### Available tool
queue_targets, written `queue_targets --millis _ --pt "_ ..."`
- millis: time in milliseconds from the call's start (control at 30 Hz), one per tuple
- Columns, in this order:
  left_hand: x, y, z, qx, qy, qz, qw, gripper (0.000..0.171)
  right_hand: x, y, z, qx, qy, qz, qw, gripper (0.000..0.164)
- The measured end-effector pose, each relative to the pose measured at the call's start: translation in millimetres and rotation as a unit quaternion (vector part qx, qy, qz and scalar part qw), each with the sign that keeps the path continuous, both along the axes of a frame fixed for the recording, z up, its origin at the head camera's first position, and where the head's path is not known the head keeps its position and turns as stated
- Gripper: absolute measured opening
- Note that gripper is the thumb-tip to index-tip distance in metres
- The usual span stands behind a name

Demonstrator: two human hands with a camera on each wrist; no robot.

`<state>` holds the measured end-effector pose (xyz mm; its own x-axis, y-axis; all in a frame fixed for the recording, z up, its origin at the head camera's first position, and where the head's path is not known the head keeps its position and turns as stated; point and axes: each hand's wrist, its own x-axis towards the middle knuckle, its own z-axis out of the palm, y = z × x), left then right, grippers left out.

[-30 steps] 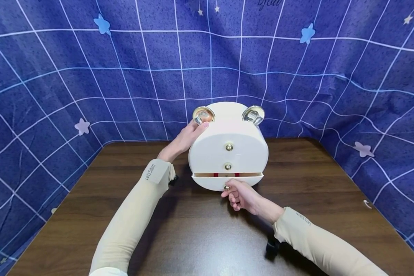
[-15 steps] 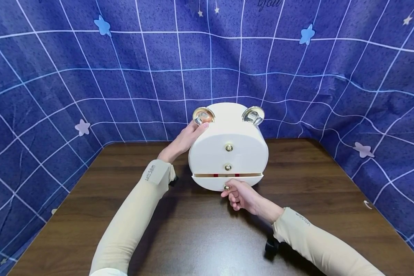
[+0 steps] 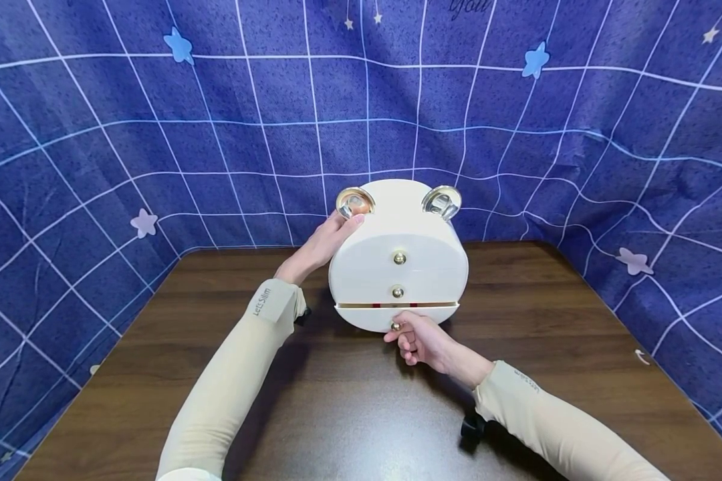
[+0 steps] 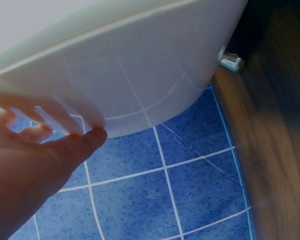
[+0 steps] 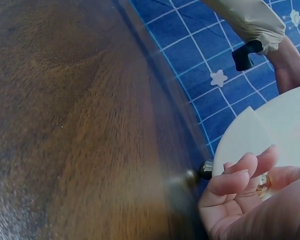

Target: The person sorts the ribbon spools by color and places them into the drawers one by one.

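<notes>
A white rounded drawer box [image 3: 430, 274] with several gold knobs and two shiny ear-like cups stands on the table. Its bottom drawer [image 3: 356, 317] is out by a narrow slit, where bits of red show. My right hand [image 3: 427, 342] pinches the gold knob [image 3: 396, 327] of that drawer between thumb and forefinger; the other fingers curl loosely below. The left hand [image 3: 317, 248] lies against the box's upper left side, under the left cup [image 3: 355, 200]. In the left wrist view, thumb and fingers of the left hand [image 4: 55, 155] touch the glossy white wall [image 4: 155, 70].
A brown wood-grain table [image 3: 337, 414] bears the box. Behind and on both sides hangs a blue cloth [image 3: 265, 87] with white grid lines and stars. One small metal foot [image 4: 231, 61] shows under the box. The right cup [image 3: 442, 200] sticks out on top.
The slit above the bottom drawer has narrowed as the right hand and knob moved slightly toward the box. My left hand has stayed in place.
</notes>
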<state>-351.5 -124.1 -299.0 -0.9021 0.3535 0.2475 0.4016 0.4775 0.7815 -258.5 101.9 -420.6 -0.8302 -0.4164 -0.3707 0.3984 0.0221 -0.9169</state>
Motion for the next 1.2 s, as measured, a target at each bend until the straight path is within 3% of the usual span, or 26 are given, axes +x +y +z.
queue_targets --millis 600,1200 --pt "-1.5 -0.4 -0.8 0.016 0.012 -0.019 0.9996 0.054 -4.8 -1.9 -0.9 -0.015 -0.006 -0.013 1.000 0.038" --pt "-0.9 0.3 -1.2 0.009 0.013 -0.008 0.9998 0.056 -7.4 -3.8 -1.9 -0.027 -0.012 -0.015 0.999 0.040"
